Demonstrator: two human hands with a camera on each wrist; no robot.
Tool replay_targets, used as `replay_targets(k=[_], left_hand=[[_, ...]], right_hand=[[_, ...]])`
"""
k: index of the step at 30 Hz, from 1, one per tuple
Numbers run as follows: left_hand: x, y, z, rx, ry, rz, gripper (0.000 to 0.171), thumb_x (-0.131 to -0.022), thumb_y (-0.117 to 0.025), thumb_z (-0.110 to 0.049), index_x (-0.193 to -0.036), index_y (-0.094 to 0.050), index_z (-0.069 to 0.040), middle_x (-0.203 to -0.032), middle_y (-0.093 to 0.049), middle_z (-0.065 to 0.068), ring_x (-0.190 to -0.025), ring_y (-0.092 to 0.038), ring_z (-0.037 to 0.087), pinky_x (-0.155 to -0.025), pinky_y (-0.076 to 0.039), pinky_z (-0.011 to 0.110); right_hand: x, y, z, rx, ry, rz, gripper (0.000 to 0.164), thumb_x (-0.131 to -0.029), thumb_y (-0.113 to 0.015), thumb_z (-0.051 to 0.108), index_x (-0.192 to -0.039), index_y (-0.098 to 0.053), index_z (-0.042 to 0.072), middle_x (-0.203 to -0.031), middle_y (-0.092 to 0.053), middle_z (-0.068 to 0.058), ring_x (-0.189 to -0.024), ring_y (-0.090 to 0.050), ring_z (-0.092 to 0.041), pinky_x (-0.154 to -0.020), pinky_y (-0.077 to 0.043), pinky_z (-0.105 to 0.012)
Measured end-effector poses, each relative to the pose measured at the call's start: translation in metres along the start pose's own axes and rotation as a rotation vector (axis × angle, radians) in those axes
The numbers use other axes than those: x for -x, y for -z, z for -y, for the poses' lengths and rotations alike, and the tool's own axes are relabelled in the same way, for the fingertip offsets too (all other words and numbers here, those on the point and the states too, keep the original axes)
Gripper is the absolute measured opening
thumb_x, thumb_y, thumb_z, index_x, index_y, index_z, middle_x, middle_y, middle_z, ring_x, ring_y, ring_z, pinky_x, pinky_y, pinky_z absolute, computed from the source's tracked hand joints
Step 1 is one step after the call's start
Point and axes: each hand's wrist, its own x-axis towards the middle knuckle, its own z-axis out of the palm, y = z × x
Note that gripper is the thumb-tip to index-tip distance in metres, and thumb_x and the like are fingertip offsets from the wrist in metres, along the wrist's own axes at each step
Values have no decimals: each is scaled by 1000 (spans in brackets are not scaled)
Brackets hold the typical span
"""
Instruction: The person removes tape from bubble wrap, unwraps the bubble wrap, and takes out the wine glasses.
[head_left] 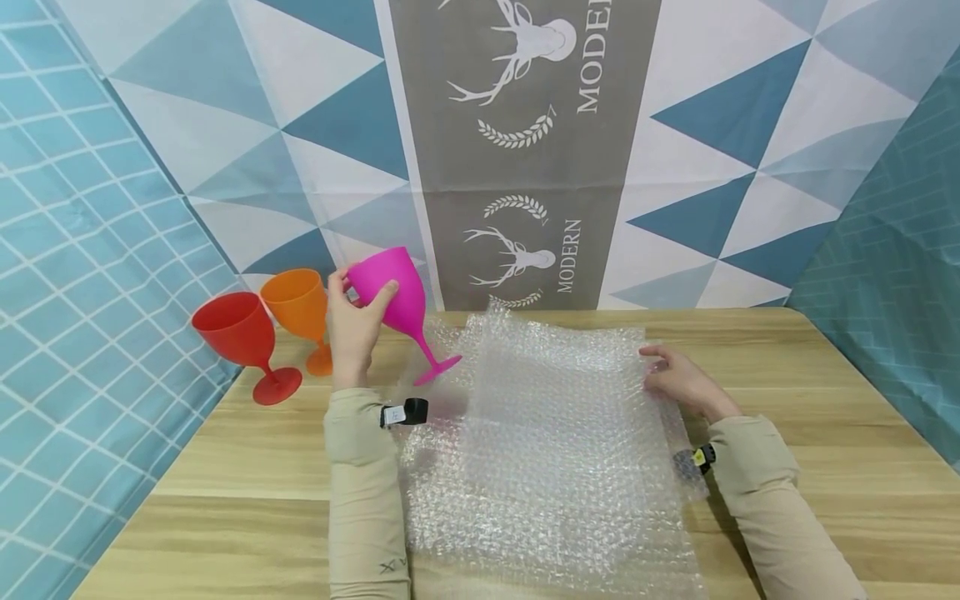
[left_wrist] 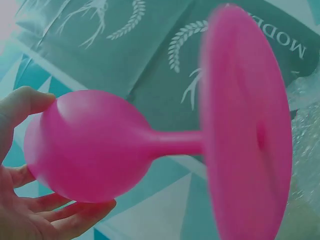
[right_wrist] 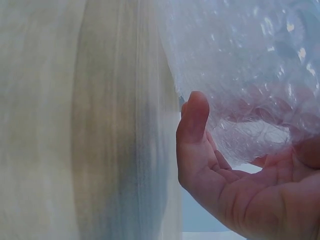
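Observation:
A pink plastic goblet [head_left: 397,296] is held tilted above the table by my left hand [head_left: 354,333], whose fingers and thumb wrap the bowl. Its round foot [left_wrist: 250,140] fills much of the left wrist view, with the stem behind it. My right hand [head_left: 684,383] grips the right edge of a sheet of bubble wrap [head_left: 562,417]. In the right wrist view that bubble wrap [right_wrist: 245,60] passes between the fingers and thumb, partly hiding them. The sheet overlaps more bubble wrap on the table.
A red goblet [head_left: 238,329] and an orange goblet [head_left: 294,304] stand upright at the table's left, next to my left hand. The wooden table [head_left: 247,517] meets a patterned cloth backdrop [head_left: 517,167] at the back. Blue tiled cloth [head_left: 90,317] hangs along the left side.

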Motion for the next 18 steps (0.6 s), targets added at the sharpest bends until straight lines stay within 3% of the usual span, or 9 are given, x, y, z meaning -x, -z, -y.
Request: replay_targets(k=[6, 12, 18], left_hand=[[-1, 12, -1, -1, -14, -50, 65, -75, -71, -38, -126, -36, -17, -122, -46, 4, -103, -48, 18, -85, -49, 38], [1, 26, -2, -66, -16, -114, 63, -74, -71, -33, -123, -35, -15, -118, -48, 5, -104, -48, 17, -85, -48, 38], [3, 35, -5, -140, 14, -176, 64, -73, -70, -26, -124, -33, -14, -124, -44, 5, -111, -44, 17, -87, -47, 37]], right_hand=[[-1, 3, 0, 16, -5, -2, 59, -85, -49, 8, -138, -25, -3, -123, -38, -32, -95, -49, -32, -74, -48, -35], [-1, 2, 0, 14, 1, -4, 59, -85, -49, 8, -138, -25, -3, -124, -38, -32, -96, -49, -33, -75, -48, -36], [0, 0, 1, 13, -1, 3, 59, -86, -50, 9, -138, -25, -4, -124, -38, -33, -96, -49, -32, -75, -48, -36]])
